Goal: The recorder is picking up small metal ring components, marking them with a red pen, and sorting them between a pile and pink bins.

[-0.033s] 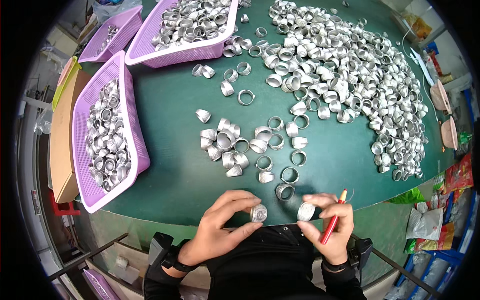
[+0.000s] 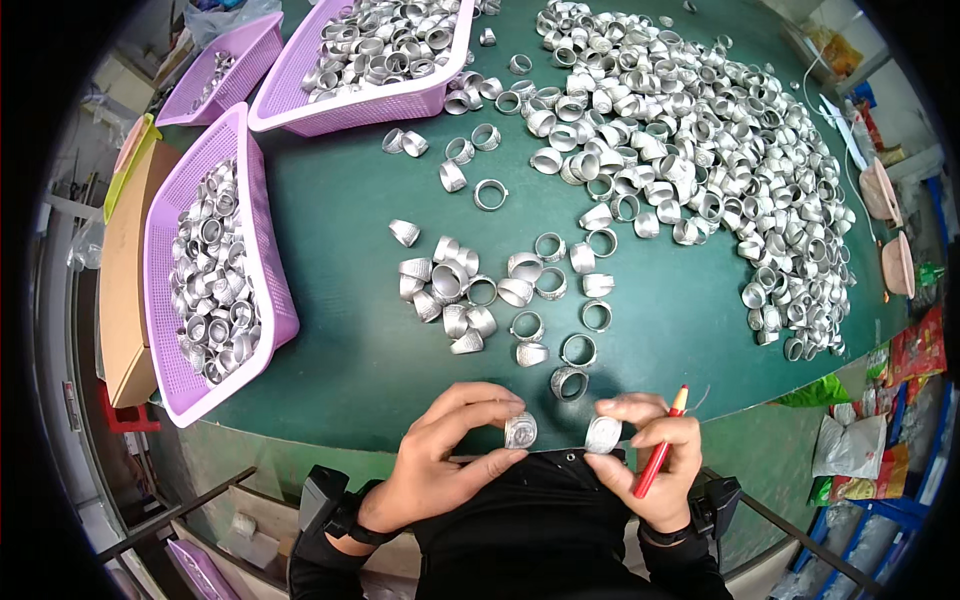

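Between thumb and fingers, my left hand point(image 2: 440, 455) grips a silver metal ring point(image 2: 520, 431) with its flat, patterned face up. Opposite it, my right hand point(image 2: 665, 460) pinches a second ring point(image 2: 603, 435), paler on its face. A red pencil point(image 2: 652, 470) is also tucked in the right hand's fingers, its tip pointing up and away. The two held rings are a short gap apart at the table's near edge. Just beyond them lies a loose ring point(image 2: 569, 383), with a small cluster of rings point(image 2: 447, 278) farther off to the left.
A large heap of rings point(image 2: 690, 150) covers the far right of the green table point(image 2: 340, 250). Ring-filled purple baskets stand on the left point(image 2: 275, 270), at the back point(image 2: 350, 118) and at the far left point(image 2: 262, 50). A cardboard box point(image 2: 135, 290) is beside the left basket.
My right hand has shifted slightly left with its ring and pencil, narrowing the gap between the two rings. The left hand's ring has moved slightly to the right.
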Demonstrator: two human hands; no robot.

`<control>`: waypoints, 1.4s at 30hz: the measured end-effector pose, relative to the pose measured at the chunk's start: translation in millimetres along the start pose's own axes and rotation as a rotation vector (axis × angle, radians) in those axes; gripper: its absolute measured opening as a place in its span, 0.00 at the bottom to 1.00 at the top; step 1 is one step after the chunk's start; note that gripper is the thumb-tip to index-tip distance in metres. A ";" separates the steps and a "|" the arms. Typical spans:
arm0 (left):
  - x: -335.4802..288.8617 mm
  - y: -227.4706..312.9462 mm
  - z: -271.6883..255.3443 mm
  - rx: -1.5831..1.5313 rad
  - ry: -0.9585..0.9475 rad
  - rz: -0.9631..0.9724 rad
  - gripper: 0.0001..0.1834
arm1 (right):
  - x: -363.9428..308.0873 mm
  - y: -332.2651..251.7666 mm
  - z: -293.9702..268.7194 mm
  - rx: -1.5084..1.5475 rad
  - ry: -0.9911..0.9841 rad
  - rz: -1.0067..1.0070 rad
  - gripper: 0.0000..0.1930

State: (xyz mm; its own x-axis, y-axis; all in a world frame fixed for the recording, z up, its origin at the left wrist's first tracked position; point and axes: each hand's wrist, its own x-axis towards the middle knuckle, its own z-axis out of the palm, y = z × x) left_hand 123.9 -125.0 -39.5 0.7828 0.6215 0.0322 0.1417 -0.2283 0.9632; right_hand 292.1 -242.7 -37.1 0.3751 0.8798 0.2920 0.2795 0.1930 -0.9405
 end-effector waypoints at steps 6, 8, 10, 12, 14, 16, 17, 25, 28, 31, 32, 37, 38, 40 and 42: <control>0.1 1.3 6.4 -0.305 0.049 0.023 0.18 | -0.3 1.3 21.1 0.088 -0.085 -0.052 0.24; -1.8 -0.2 8.7 -0.329 0.017 -0.007 0.19 | -2.5 1.6 25.9 0.349 0.007 0.074 0.22; -3.1 0.2 14.4 -1.008 0.032 -0.147 0.19 | -1.7 1.9 28.2 0.463 0.033 0.124 0.22; -5.0 -0.6 12.9 -1.098 0.016 -0.257 0.20 | 0.6 0.7 26.0 0.580 0.033 0.214 0.21; -5.0 0.0 12.8 -1.199 -0.006 -0.396 0.21 | 0.2 2.1 29.0 0.599 0.048 0.218 0.21; -3.0 4.1 13.3 -1.217 0.007 -0.408 0.21 | -0.8 5.7 28.4 0.575 0.030 0.187 0.21; -2.3 5.0 13.3 -1.234 0.020 -0.419 0.20 | -0.8 3.1 29.3 0.574 0.030 0.188 0.21; 0.9 7.1 10.7 -0.134 0.198 0.033 0.23 | 1.9 -4.4 25.0 0.179 0.041 0.135 0.22; 1.3 8.4 10.8 -0.011 0.184 0.081 0.23 | 7.0 -5.7 24.6 -0.053 0.016 0.060 0.21; -0.4 5.3 9.9 0.038 0.155 0.080 0.23 | 6.1 -4.2 25.0 -0.058 0.018 0.056 0.21; -1.5 1.7 10.8 -0.131 0.125 0.015 0.23 | 5.0 -3.6 25.3 -0.058 0.019 0.055 0.21; 2.4 9.9 1.3 -1.432 -0.233 -0.603 0.23 | 12.0 -13.7 20.4 -0.001 -0.121 -0.081 0.25; 2.7 12.0 2.3 -1.455 -0.246 -0.661 0.19 | 10.5 -13.6 20.1 0.023 -0.112 -0.058 0.26; -4.4 7.9 4.8 -1.490 -0.265 -0.689 0.12 | 15.1 -13.0 13.3 -0.100 0.016 -0.073 0.22; -6.3 6.0 4.5 -1.366 -0.230 -0.688 0.05 | 12.7 1.1 12.6 -0.180 0.187 -0.021 0.19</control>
State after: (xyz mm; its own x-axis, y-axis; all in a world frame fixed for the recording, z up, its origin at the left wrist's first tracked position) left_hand 122.6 -133.6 -35.1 0.8924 0.1611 -0.4214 -0.0407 0.9590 0.2805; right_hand 286.1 -225.9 -36.7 0.5196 0.7778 0.3537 0.4358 0.1149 -0.8927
